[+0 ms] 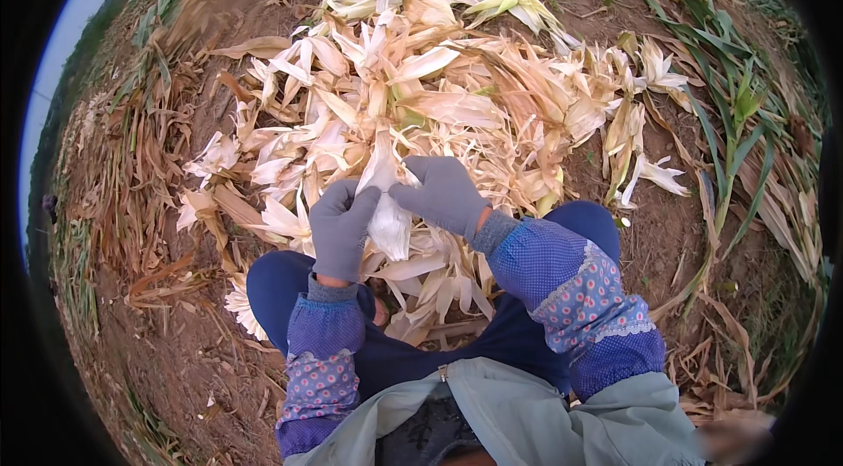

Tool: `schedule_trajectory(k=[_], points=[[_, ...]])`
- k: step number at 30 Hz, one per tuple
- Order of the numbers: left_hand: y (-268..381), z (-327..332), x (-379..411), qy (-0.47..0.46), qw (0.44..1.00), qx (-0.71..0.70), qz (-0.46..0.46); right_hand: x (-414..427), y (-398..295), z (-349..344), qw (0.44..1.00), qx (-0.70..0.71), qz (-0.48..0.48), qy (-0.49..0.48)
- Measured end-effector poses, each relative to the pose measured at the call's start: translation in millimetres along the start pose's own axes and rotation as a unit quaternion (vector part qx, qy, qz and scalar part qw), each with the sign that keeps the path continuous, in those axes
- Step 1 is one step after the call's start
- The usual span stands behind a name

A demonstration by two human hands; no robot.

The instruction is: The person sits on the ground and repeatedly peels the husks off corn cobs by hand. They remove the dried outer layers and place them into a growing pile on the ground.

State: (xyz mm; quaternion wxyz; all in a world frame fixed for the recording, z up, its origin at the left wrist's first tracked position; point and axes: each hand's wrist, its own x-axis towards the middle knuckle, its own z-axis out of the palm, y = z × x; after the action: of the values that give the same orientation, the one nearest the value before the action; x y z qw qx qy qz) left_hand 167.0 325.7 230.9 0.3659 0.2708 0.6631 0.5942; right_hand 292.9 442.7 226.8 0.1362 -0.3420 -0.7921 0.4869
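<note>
My left hand (344, 226), in a grey glove, pinches a pale dry corn husk (390, 229) between thumb and fingers. From the other side my right hand (440, 194), gloved the same way, grips this husk too, its thumb near the left thumb. The husk points down between my knees, its broader whitish end lowest; whether a cob is inside cannot be told. Beneath and beyond both hands spreads a heap of dry corn husks (454, 110), cream to tan in colour.
Bare brown soil (658, 248) surrounds the heap. Green and dry corn stalks (731, 156) lie along the right; dry leaves and stalks (125, 196) cover the left. Greenish husks (514, 5) lie at the heap's far edge. My bent knees flank the near side.
</note>
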Motion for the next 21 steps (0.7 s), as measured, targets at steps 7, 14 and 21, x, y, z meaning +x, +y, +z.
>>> schedule_trajectory(k=[7, 14, 21], points=[[3.0, 14.7, -15.9, 0.017, 0.941, 0.245, 0.234, 10.1, 4.9, -12.6, 0.969, -0.221, -0.026, 0.105], [11.9, -19.3, 6.3, 0.238, 0.961, -0.057, 0.131, 15.4, 25.6, -60.0, 0.927, -0.266, 0.009, 0.264], [5.3, -41.8, 7.4, 0.203, 0.973, -0.106, 0.034, 9.8, 27.4, -73.4, 0.955, -0.205, -0.001, 0.214]])
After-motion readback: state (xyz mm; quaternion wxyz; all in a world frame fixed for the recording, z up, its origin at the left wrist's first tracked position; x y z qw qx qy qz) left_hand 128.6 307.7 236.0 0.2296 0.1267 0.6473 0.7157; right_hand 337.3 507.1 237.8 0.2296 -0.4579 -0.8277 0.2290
